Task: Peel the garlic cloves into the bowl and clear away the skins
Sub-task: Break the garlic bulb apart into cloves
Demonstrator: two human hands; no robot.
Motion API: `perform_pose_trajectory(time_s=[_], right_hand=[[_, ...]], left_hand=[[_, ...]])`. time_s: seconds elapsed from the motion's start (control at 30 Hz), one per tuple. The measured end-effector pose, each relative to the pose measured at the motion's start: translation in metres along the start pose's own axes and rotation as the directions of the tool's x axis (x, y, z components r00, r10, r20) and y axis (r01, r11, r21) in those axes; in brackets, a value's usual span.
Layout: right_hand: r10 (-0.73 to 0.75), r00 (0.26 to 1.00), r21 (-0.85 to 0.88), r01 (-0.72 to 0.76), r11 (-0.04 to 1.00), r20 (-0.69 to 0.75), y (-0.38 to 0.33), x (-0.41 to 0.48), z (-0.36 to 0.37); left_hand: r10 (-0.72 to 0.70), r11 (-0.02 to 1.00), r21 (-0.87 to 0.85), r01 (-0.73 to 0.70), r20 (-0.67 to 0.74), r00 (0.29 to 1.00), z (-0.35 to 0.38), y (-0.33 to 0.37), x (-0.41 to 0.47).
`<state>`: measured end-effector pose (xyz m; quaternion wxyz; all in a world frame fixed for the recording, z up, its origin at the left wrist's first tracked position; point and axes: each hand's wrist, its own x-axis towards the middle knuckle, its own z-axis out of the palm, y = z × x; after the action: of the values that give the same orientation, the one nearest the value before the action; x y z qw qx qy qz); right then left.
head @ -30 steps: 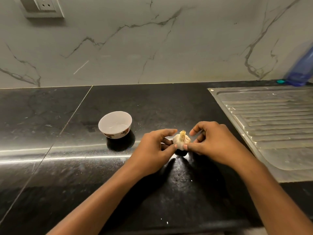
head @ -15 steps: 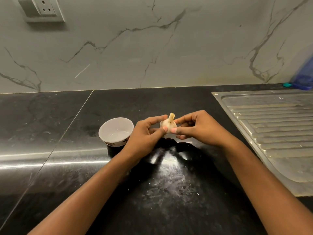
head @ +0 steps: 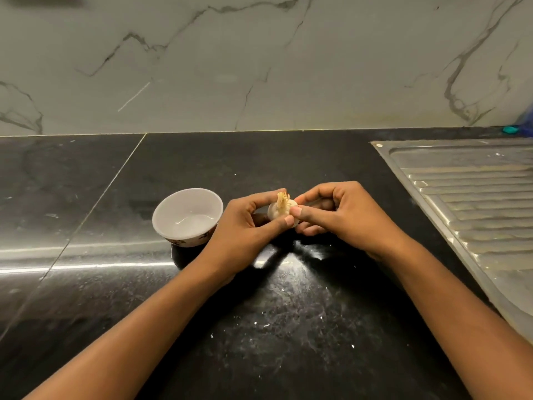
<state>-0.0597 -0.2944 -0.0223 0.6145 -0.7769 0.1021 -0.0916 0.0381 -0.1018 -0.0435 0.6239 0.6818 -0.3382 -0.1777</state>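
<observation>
While both forearms reach in from the lower edge and converge over the black counter (head: pixel 288 356), the left hand (head: pixel 242 226) and the right hand (head: pixel 343 217) meet around one garlic bulb (head: pixel 276 212). The bulb sits between the two hands, just right of the bowl (head: pixel 184 209), with its dry, tan tuft pointing up.

The left hand grips it from the left. Its index finger arches over the top of the bulb and its thumb (head: pixel 287 221) presses against the near side. The right hand grips from the right, knuckles raised and fingers curled inward, with its thumb (head: pixel 297 210) pinching the bulb's near right face. The two thumb tips lie almost touching. The lower fingers of both hands tuck underneath, mostly hidden.

Upright on the counter, the white bowl has a patterned outer wall, and the back of the left hand overlaps its right rim in this view; whether they touch I cannot tell. Small pale flecks (head: pixel 265 324) dot the counter nearer the person. A ribbed steel drainboard (head: pixel 476 203) lies to the right, well apart from the hands.
</observation>
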Motion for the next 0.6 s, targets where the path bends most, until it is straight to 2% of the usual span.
perform_pose_trajectory(time_s=[0.13,0.4,0.5,0.6], right_hand=[[-0.03,0.999,-0.035,0.031,0.999,0.024,0.0,0.0,0.001],[-0.235,0.972,-0.379,0.214,0.9,-0.01,0.002,-0.007,0.009],[-0.256,0.966,-0.392,0.224,0.892,-0.032,0.004,-0.006,0.011],[-0.217,0.975,-0.331,0.189,0.925,-0.051,0.006,-0.005,0.012]], left_hand=[[-0.009,0.999,-0.044,0.011,0.034,0.999,0.0,0.003,-0.003],[-0.009,0.996,-0.088,0.011,0.02,1.0,0.003,0.005,-0.005],[0.008,0.998,-0.061,-0.008,0.0,1.0,0.005,0.004,-0.005],[0.004,0.997,-0.076,-0.006,-0.024,1.0,0.005,0.003,-0.004]])
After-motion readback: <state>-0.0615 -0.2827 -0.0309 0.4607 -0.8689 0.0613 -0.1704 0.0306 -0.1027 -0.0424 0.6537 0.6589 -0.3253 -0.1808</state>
